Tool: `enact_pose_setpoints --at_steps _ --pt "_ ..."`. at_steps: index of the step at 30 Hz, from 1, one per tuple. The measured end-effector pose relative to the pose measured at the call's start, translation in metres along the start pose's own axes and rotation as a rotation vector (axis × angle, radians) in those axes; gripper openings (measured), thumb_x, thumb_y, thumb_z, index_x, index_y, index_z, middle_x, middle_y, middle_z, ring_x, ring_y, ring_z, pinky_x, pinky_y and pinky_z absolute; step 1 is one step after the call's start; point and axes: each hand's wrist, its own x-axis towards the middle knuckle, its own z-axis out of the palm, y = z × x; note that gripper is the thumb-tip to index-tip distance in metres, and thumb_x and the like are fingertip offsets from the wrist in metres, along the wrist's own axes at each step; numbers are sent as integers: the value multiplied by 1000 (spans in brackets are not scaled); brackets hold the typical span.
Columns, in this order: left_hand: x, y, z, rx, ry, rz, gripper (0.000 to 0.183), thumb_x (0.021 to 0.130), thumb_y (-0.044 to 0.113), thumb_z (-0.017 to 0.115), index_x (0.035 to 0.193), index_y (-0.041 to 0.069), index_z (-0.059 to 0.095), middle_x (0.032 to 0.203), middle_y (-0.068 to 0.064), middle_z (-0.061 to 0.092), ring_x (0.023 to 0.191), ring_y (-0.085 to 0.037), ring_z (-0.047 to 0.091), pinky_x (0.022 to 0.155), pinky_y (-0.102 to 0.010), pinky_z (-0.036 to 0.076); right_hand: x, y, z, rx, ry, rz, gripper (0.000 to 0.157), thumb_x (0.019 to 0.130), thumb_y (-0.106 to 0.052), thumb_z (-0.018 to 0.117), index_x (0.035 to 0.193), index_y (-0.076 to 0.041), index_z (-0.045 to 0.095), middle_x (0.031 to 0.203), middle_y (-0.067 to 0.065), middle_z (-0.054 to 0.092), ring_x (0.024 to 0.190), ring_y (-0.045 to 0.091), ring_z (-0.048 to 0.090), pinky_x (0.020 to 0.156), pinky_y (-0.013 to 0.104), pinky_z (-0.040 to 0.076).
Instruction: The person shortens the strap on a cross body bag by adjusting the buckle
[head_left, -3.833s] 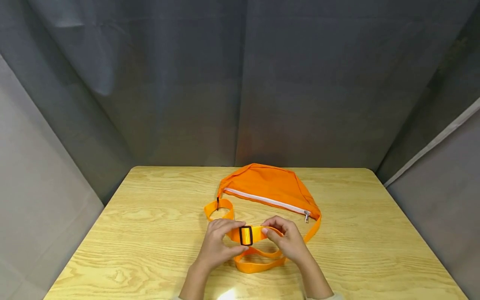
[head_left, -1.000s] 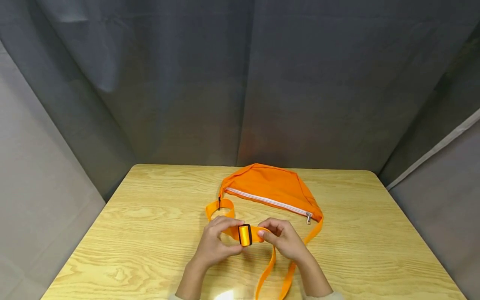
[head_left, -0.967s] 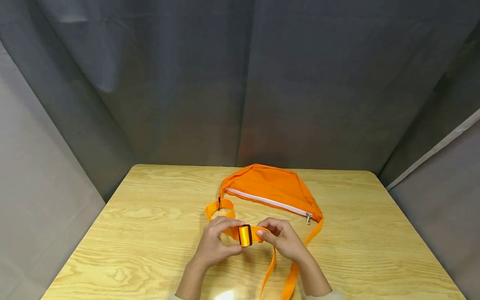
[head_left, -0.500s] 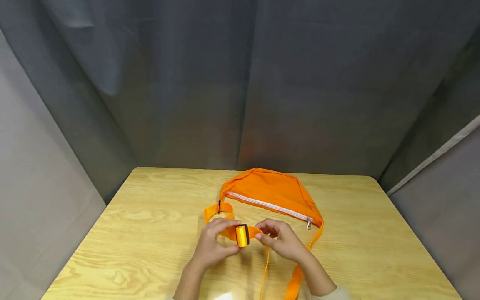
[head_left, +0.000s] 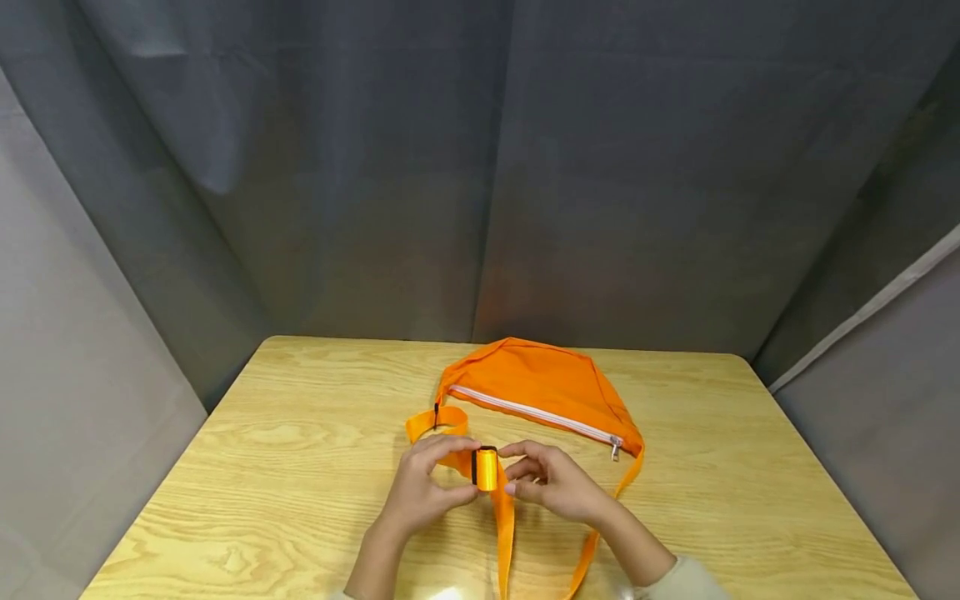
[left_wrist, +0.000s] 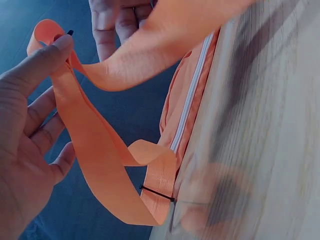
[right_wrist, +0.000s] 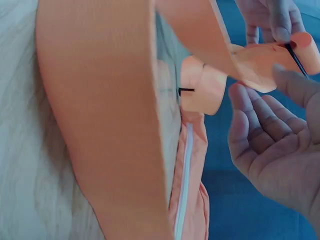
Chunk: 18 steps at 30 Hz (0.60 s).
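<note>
Fingers and thumb of the left hand (head_left: 427, 483) pinch a black buckle (head_left: 475, 468) at its upper and lower edges. At the buckle's three o'clock, the right hand (head_left: 555, 485) has its index finger and thumb apart, just beside the webbing; whether it touches cannot be told. Orange strap (head_left: 505, 542) wraps the buckle and drops toward six o'clock; a loop of it, crossed by a black fastener (head_left: 437, 415), sits at ten. The orange bag (head_left: 540, 375) lies flat on the table (head_left: 315, 467) at one o'clock, its white zipper (head_left: 536, 412) facing the hands and the metal pull (head_left: 616, 450) at the bag's four o'clock. Dark grey curtain (head_left: 375, 208) stands at twelve.
</note>
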Motion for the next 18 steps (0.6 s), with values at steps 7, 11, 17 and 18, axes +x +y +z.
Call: enact_pose_setpoints --at_steps 7,11,17,18 --pt "9 26 -9 -12 -9 -14 49 57 -6 83 103 -1 67 103 -11 67 100 -27 60 91 -40 43 5 4 2 -14 64 -31 24 87 10 53 111 7 57 87 13 59 74 19 54 62 25 48" --pt "12 31 -13 -13 -12 -20 47 58 -9 82 102 -3 67 103 -13 67 99 -30 60 89 -40 45 4 -13 4 -55 93 -36 17 89 9 50 104 8 59 88 15 58 74 20 49 60 25 44" --pt "11 31 -14 -32 -3 -16 47 58 -10 81 102 -2 66 102 -13 67 96 -28 61 88 -42 43 11 -23 -1 -96 159 -53 11 92 6 49 97 5 59 87 16 58 69 23 49 60 25 43" --pt "10 30 -14 -40 -5 -16 47 59 -10 80 103 -2 66 101 -12 67 95 -29 61 88 -42 43 13 -21 -2 -93 169 -61 11 93 6 49 97 4 59 86 15 58 69 24 49 59 26 42"
